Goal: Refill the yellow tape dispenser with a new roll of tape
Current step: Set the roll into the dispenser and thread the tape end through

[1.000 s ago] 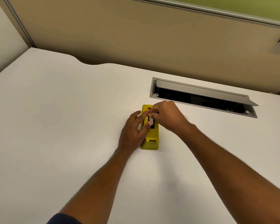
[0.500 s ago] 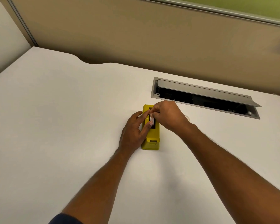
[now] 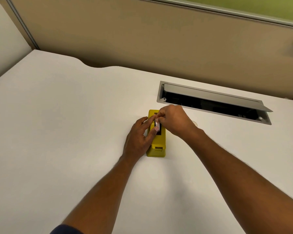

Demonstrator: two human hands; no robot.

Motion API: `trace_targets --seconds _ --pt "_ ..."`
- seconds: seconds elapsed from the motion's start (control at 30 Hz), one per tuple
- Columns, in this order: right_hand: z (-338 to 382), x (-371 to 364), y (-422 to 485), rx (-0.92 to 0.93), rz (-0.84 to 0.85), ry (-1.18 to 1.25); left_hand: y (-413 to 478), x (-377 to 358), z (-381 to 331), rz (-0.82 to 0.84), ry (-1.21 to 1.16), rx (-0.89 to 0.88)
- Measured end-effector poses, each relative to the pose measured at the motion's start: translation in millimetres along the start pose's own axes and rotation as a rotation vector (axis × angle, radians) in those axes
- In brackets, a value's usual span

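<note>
Yellow tape dispenser (image 3: pixel 156 146) stands at centre frame on the white bench (image 3: pixel 57 132), long axis running away from the viewer, with a dark slot in its top face.

Left hand (image 3: pixel 139 137): lies against the dispenser's left side, fingers partly curled, with one fingertip (image 3: pixel 156 128) reaching over the top edge to the slot. It steadies the body rather than clasping it. Risk: if this bracing pressure is released, the dispenser is likely to slide or tip on the smooth bench when force is applied from above.

Tape roll (image 3: pixel 157 123): only a pale white sliver shows at the slot; whether it is seated cannot be determined.

Right hand (image 3: pixel 174 120): closed in a pinch on the tape roll above the slot. Risks: a skewed entry may jam the roll against the slot walls; a loose tape end may stick to the fingers or to the roll itself; excess downward force may trap the left fingertip.

Right of the hands, an open cable tray (image 3: pixel 213 102) is recessed in the bench. A dropped roll could travel into it.
</note>
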State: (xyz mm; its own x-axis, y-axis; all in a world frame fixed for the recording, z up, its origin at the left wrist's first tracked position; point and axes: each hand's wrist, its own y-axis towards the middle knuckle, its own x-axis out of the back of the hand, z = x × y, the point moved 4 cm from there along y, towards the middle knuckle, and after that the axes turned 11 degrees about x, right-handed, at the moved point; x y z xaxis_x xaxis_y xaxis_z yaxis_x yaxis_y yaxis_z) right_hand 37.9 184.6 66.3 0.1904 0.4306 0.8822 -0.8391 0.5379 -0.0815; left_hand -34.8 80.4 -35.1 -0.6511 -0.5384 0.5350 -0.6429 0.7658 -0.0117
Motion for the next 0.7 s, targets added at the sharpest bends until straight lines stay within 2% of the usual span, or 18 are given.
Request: trace_targets --seconds 0.7 --pt "-3.4 -0.4 0.4 0.006 0.004 0.033 1.4 -1.8 2.0 -0.022 0.012 -0.017"
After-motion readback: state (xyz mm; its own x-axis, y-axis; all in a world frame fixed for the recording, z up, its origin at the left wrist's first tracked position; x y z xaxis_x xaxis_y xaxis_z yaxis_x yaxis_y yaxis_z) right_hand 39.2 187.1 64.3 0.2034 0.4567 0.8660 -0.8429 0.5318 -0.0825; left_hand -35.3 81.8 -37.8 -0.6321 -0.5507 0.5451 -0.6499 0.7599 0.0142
